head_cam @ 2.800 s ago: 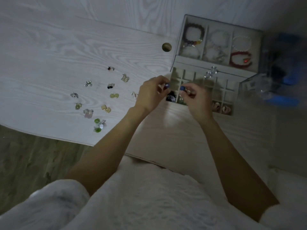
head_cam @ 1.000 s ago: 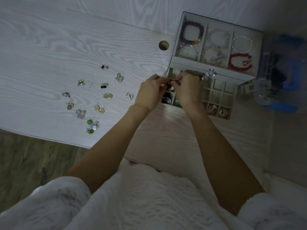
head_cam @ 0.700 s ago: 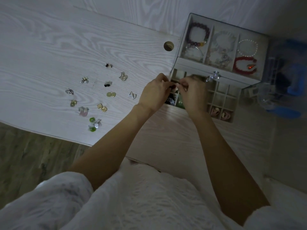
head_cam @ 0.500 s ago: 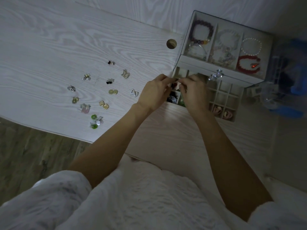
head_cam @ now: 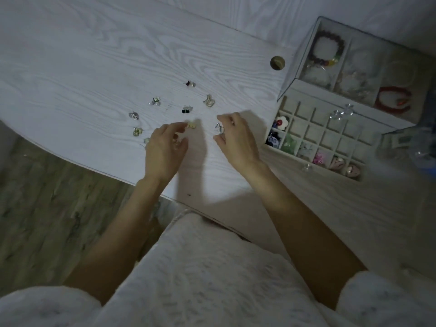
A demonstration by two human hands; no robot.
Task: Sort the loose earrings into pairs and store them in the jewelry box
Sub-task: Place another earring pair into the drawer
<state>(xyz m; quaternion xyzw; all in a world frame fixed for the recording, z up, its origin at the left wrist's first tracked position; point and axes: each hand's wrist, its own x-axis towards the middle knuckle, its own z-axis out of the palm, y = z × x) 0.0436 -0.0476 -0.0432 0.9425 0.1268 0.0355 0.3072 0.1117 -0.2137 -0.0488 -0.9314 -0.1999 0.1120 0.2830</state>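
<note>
Left hand (head_cam: 162, 149) hides some earrings; jewelry box (head_cam: 354, 128) right side blurred

loose earrings (head_cam: 184, 107) on table (head_cam: 94, 55) left of jewelry box (head_cam: 349, 109), both hands between them

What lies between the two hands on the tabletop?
In the head view, only bare white tabletop, in shadow, lies between the left hand and the right hand.

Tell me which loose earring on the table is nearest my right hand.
The silver earring, lying right at the right hand's fingertips. The pale yellow pair sits by the left hand instead; the rest lie farther off.
</note>
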